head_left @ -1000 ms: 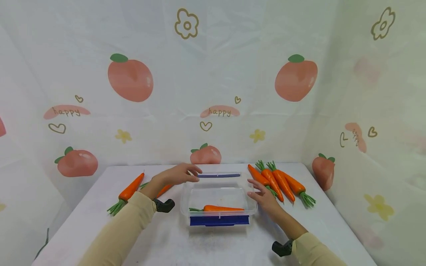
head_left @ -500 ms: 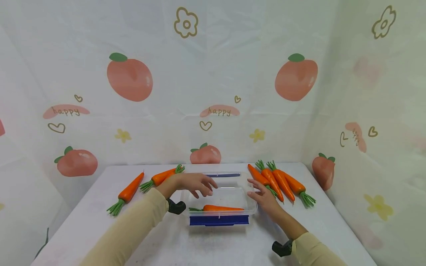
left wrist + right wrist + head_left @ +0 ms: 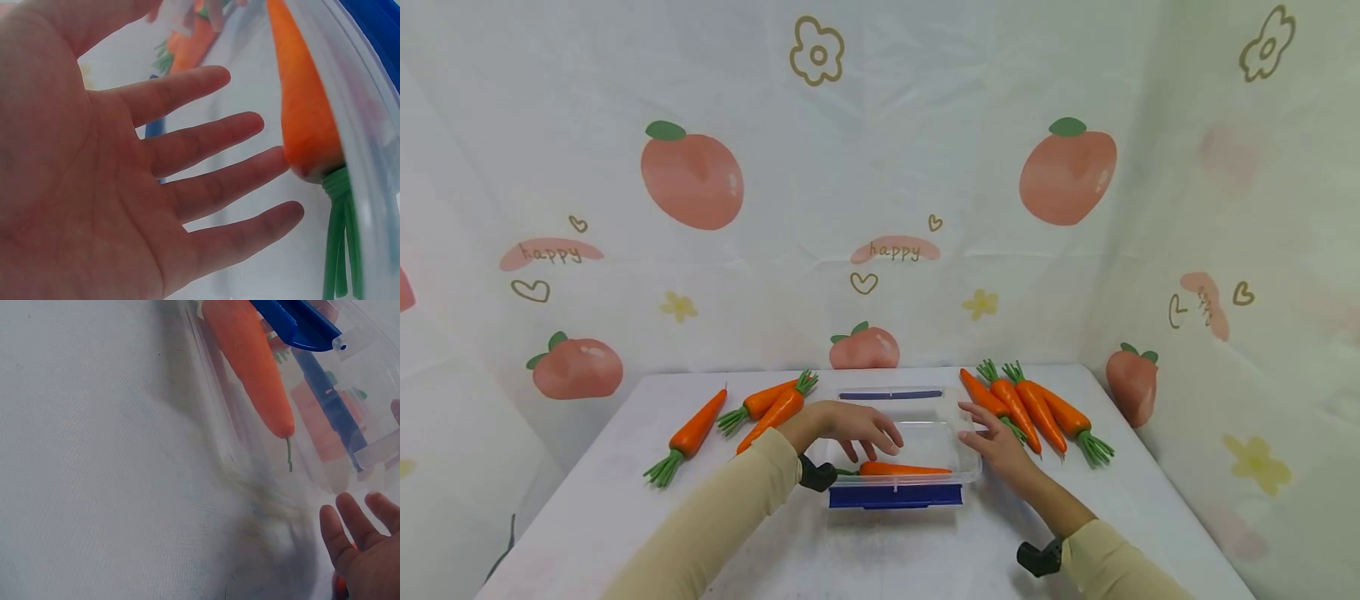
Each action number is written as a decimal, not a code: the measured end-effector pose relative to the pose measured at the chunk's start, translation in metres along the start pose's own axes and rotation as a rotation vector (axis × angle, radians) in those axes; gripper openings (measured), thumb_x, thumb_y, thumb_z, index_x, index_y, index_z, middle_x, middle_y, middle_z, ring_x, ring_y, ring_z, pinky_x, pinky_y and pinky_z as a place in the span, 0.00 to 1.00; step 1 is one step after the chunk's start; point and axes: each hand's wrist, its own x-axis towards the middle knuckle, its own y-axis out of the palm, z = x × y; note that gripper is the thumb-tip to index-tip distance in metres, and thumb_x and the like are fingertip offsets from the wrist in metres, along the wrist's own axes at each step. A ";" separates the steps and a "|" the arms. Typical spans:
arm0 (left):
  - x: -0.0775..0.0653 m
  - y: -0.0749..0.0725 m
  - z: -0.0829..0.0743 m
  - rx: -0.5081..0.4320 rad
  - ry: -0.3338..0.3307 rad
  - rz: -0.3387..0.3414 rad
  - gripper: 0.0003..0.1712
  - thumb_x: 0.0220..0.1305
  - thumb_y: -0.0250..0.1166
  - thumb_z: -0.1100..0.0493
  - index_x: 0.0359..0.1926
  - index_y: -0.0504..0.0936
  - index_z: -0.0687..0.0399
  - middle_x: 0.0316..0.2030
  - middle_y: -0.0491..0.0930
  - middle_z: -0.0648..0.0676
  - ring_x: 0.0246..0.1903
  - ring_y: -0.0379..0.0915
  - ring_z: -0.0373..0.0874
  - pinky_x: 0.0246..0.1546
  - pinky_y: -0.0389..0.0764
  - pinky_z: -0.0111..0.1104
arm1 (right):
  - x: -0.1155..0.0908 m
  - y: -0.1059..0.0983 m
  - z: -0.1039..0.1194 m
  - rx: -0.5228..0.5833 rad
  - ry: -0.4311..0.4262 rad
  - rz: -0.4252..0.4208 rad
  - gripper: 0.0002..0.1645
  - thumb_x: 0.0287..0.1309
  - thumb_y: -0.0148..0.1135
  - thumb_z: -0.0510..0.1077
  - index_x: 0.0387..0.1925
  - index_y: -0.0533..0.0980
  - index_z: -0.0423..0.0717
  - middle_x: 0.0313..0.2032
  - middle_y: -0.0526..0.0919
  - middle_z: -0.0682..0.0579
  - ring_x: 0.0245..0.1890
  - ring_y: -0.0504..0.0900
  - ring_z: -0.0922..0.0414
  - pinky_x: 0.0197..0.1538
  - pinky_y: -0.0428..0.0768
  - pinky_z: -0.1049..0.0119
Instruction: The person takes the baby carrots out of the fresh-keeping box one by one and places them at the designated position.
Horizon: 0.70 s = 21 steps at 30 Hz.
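Observation:
A clear plastic box (image 3: pixel 937 454) with blue clips stands at the middle of the table. One carrot (image 3: pixel 904 469) with a green stem lies inside it along the front wall. My left hand (image 3: pixel 859 425) is over the box, fingers spread and straight; in the left wrist view its fingertips (image 3: pixel 275 164) come right up to the thick end of that carrot. By the right side of the box is my right hand (image 3: pixel 996 448), its fingers loosely extended at the wall and nothing in its grasp. In the right wrist view the box carrot (image 3: pixel 256 369) shows through the plastic.
Several carrots (image 3: pixel 1037 412) lie fanned out at the back right of the table. On the left are a single carrot (image 3: pixel 696 429) and two crossed carrots (image 3: pixel 778 412), partly behind the left forearm. A printed cloth (image 3: pixel 880 167) hangs behind the table (image 3: pixel 880 567).
My left hand has moved from the far left rim of the box rightward and down over its inside, uncovering the crossed carrots. My right hand has stayed beside the box.

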 end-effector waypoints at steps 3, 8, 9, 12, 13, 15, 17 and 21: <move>0.002 0.003 0.000 -0.003 -0.013 -0.007 0.24 0.64 0.64 0.46 0.57 0.79 0.52 0.51 0.79 0.54 0.46 0.77 0.50 0.46 0.81 0.49 | 0.000 0.000 0.000 -0.003 0.008 -0.002 0.32 0.64 0.62 0.46 0.69 0.66 0.58 0.69 0.62 0.39 0.56 0.74 0.42 0.57 0.76 0.48; 0.006 0.005 0.000 -0.004 -0.036 -0.012 0.20 0.63 0.64 0.47 0.53 0.81 0.48 0.44 0.81 0.52 0.43 0.78 0.51 0.45 0.81 0.49 | 0.000 -0.001 0.000 -0.006 -0.001 -0.001 0.32 0.64 0.62 0.46 0.69 0.66 0.58 0.69 0.63 0.39 0.57 0.74 0.42 0.57 0.76 0.47; 0.007 0.006 0.000 -0.002 -0.037 -0.011 0.19 0.63 0.64 0.47 0.53 0.81 0.48 0.43 0.81 0.53 0.43 0.78 0.51 0.45 0.81 0.49 | 0.001 -0.001 0.000 -0.007 -0.002 -0.002 0.32 0.64 0.62 0.46 0.69 0.66 0.58 0.69 0.63 0.39 0.56 0.74 0.42 0.56 0.76 0.47; 0.009 0.007 0.000 0.010 -0.042 -0.007 0.19 0.63 0.64 0.47 0.52 0.81 0.49 0.41 0.82 0.54 0.42 0.79 0.51 0.45 0.82 0.47 | 0.001 -0.001 -0.001 -0.011 -0.002 -0.004 0.33 0.64 0.63 0.47 0.68 0.66 0.59 0.69 0.63 0.39 0.56 0.75 0.42 0.56 0.76 0.47; 0.010 0.007 0.000 0.016 -0.046 -0.004 0.19 0.62 0.65 0.47 0.51 0.81 0.49 0.41 0.82 0.54 0.42 0.79 0.50 0.44 0.82 0.47 | 0.002 -0.001 -0.001 -0.015 -0.001 -0.003 0.33 0.64 0.63 0.47 0.69 0.66 0.59 0.68 0.63 0.40 0.56 0.75 0.43 0.56 0.76 0.47; 0.010 0.008 -0.001 0.030 -0.058 0.005 0.19 0.62 0.65 0.47 0.51 0.81 0.49 0.41 0.83 0.54 0.42 0.79 0.50 0.44 0.82 0.46 | 0.002 -0.001 -0.001 -0.018 -0.001 -0.004 0.33 0.64 0.63 0.47 0.69 0.66 0.58 0.68 0.63 0.40 0.56 0.75 0.43 0.57 0.76 0.47; 0.010 0.009 -0.003 0.048 -0.071 0.016 0.19 0.62 0.65 0.47 0.50 0.82 0.49 0.41 0.82 0.54 0.42 0.79 0.50 0.43 0.82 0.45 | 0.002 -0.001 -0.001 -0.020 0.004 -0.005 0.32 0.64 0.62 0.47 0.69 0.66 0.59 0.69 0.63 0.40 0.56 0.75 0.43 0.57 0.75 0.47; 0.010 0.010 -0.004 0.087 -0.099 0.039 0.17 0.62 0.65 0.47 0.49 0.82 0.49 0.42 0.82 0.53 0.43 0.78 0.49 0.45 0.82 0.44 | 0.002 0.000 -0.001 -0.027 0.010 -0.006 0.32 0.64 0.62 0.47 0.69 0.66 0.59 0.69 0.63 0.40 0.56 0.74 0.42 0.57 0.75 0.47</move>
